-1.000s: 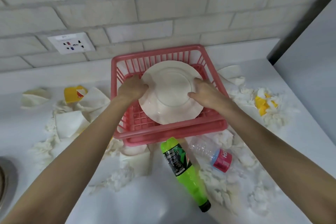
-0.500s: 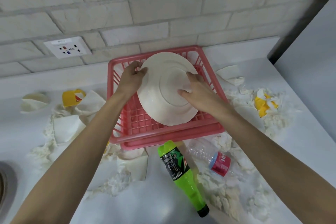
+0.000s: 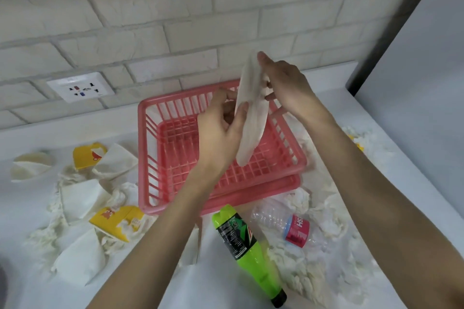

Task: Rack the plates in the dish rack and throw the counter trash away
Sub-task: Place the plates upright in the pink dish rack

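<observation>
A white plate (image 3: 251,120) stands on edge, nearly upright, inside the pink dish rack (image 3: 150,158), its lower rim near the rack floor. My left hand (image 3: 221,128) pinches the plate's left rim at mid height. My right hand (image 3: 286,85) holds the top and right side of the plate, fingers curled over its upper rim. Counter trash lies all around the rack: a green bottle (image 3: 241,241), a clear bottle with a red label (image 3: 283,223), yellow wrappers (image 3: 115,223), crumpled white paper (image 3: 80,198).
A brick wall with a socket (image 3: 80,86) rises behind the white counter (image 3: 30,138). A grey panel (image 3: 426,57) closes off the right side. More crumpled tissue (image 3: 306,271) covers the counter in front right. A dark sink edge shows at the far left bottom.
The plate has been tipped from lying face-down across the rack to standing on edge at the rack's right side. Both hands shifted up and right with it.
</observation>
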